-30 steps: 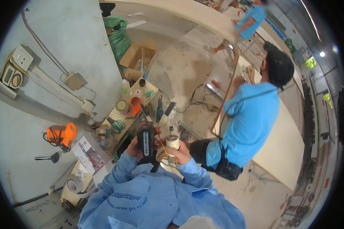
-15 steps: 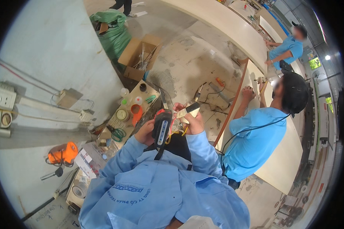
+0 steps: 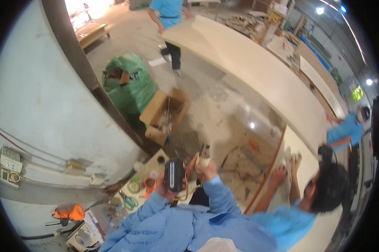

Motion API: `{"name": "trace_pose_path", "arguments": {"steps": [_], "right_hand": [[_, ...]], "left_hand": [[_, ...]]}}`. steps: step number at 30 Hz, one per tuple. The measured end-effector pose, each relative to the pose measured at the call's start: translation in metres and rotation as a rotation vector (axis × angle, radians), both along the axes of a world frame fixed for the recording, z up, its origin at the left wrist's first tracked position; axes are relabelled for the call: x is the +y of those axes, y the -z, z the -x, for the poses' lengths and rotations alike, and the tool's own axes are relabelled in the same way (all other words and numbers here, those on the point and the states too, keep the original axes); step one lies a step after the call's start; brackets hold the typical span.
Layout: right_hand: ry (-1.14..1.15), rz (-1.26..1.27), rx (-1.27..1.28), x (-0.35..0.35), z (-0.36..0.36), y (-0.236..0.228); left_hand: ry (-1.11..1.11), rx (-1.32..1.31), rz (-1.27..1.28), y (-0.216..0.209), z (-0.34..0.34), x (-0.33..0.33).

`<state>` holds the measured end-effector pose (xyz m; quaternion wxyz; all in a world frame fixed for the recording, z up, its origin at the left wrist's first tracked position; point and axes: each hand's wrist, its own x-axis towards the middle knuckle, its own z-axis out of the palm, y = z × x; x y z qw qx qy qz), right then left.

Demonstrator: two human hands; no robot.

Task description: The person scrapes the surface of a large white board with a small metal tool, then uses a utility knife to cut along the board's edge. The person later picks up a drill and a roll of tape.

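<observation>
My left hand (image 3: 162,188) is closed on a black cordless tool (image 3: 173,175), whose boxy battery end faces up. Most of the tool's body is hidden below that end. Beside it, my right hand (image 3: 208,171) is closed round a pale piece with a dark metallic tip (image 3: 204,156) pointing away from me. Blur keeps me from telling its exact kind. A yellow cord (image 3: 184,195) hangs between the two hands, close to my dark trousers.
At left, a bench carries an orange cup (image 3: 150,188), green-handled scissors (image 3: 130,203) and jars. Beyond stand a cardboard box (image 3: 162,119) and a green sack (image 3: 128,86). A co-worker (image 3: 290,222) leans over a board at right; two others handle a long panel (image 3: 239,59).
My view has tilted up and shifted, showing more of the far floor. A person in blue now stands at the panel's far end. Both hands keep their hold, with the right-hand piece turned.
</observation>
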<state>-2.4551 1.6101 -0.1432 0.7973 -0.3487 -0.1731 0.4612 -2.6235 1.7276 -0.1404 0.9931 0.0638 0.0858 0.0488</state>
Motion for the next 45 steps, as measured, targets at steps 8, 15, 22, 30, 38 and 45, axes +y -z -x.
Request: {"name": "trace_pose_path", "arguments": {"steps": [8, 15, 22, 30, 38, 45], "right_hand": [[-0.114, -0.342, 0.619, 0.055, -0.166, 0.032], [0.067, 0.247, 0.667, 0.056, -0.273, 0.047], [0.338, 0.429, 0.455, 0.038, -0.332, 0.034], [0.323, 0.301, 0.212, 0.065, -0.361, -0.032], [0.177, 0.331, -0.190, 0.115, -0.400, -0.040], [0.395, 0.617, -0.433, 0.200, -0.484, 0.016]], "left_hand": [[-0.132, 0.071, 0.293, 0.004, -0.154, 0.014], [-0.145, 0.097, 0.257, -0.001, -0.281, 0.034], [-0.094, 0.149, 0.212, -0.011, -0.351, 0.048], [-0.173, 0.026, 0.245, 0.005, -0.380, 0.063], [-0.171, 0.099, -0.030, 0.013, -0.452, 0.097], [-0.158, 0.055, 0.187, 0.020, -0.538, 0.168]]}}
